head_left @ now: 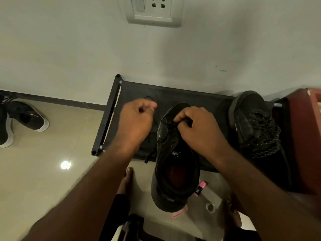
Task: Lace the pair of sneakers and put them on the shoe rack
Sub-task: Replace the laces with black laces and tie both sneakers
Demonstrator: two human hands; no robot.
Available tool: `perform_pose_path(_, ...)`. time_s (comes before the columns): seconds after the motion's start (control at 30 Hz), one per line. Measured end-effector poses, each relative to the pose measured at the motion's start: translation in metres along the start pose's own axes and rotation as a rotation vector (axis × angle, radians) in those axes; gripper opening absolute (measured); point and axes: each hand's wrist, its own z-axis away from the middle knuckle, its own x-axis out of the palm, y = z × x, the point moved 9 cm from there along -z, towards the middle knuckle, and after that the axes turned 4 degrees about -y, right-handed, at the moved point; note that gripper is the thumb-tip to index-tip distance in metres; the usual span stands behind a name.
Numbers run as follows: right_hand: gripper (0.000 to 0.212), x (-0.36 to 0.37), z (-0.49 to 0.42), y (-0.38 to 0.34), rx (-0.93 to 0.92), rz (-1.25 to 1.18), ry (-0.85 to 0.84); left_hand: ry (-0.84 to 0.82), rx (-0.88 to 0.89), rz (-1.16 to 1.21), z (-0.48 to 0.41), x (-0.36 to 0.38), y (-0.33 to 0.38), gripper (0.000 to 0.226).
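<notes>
A black sneaker [175, 173] lies with its toe on the black shoe rack [111, 112] and its heel hanging over the front edge toward me. My left hand [137, 119] is closed on one end of its black speckled lace [156, 119], pulled out to the left. My right hand [196, 126] pinches the lace at the upper eyelets, over the tongue. A loose lace end dangles at the shoe's left side. The second black sneaker [253, 124], laced, rests on the rack's right part.
A dark red piece of furniture [307, 136] stands right of the rack. Black-and-white shoes [22, 119] lie on the tiled floor at the left. A pink object [200, 188] and a small roll of tape [210, 207] lie on the floor by my bare feet. A wall socket [154, 11] is above.
</notes>
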Motion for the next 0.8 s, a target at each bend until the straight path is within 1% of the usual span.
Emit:
perform_pose_path(0.07, 0.019, -0.005, 0.001, 0.003, 0.031, -0.060, 0.062, -0.262, -0.076, -0.221, 0.006, 0.026, -0.014, 0.008)
perform_pose_path(0.1, 0.023, -0.005, 0.001, 0.006, 0.054, -0.061, 0.067, -0.343, -0.098, -0.283, 0.010, 0.034, -0.020, 0.010)
perform_pose_path(0.13, 0.029, -0.001, 0.000, 0.010, 0.081, -0.047, 0.040, -0.374, -0.104, -0.320, 0.012, 0.038, -0.024, 0.014)
perform_pose_path(0.2, 0.042, 0.009, 0.001, 0.016, 0.136, -0.049, -0.069, -0.353, -0.089, -0.356, 0.012, 0.038, -0.025, 0.018)
perform_pose_path(0.27, 0.049, 0.016, 0.002, 0.019, 0.164, -0.071, -0.133, -0.349, -0.059, -0.398, 0.014, 0.039, -0.021, 0.019)
perform_pose_path(0.37, 0.052, 0.018, 0.001, 0.020, 0.180, -0.057, -0.131, -0.417, -0.059, -0.434, 0.017, 0.042, -0.017, 0.026)
perform_pose_path(0.43, 0.052, 0.020, 0.000, 0.020, 0.190, -0.024, -0.126, -0.464, -0.115, -0.385, 0.018, 0.037, -0.019, 0.031)
perform_pose_path(0.5, 0.053, 0.022, -0.002, 0.019, 0.176, 0.006, -0.121, -0.518, -0.161, -0.332, 0.020, 0.031, -0.022, 0.028)
perform_pose_path(0.6, 0.052, 0.022, -0.002, 0.019, 0.165, 0.016, -0.129, -0.583, -0.204, -0.349, 0.027, 0.023, -0.027, 0.018)
perform_pose_path(0.73, 0.052, 0.021, -0.001, 0.019, 0.160, 0.023, -0.128, -0.476, -0.192, -0.456, 0.026, 0.009, -0.030, 0.021)
perform_pose_path(0.8, 0.051, 0.022, -0.001, 0.020, 0.156, 0.026, -0.127, -0.450, -0.160, -0.488, 0.026, 0.013, -0.028, 0.020)
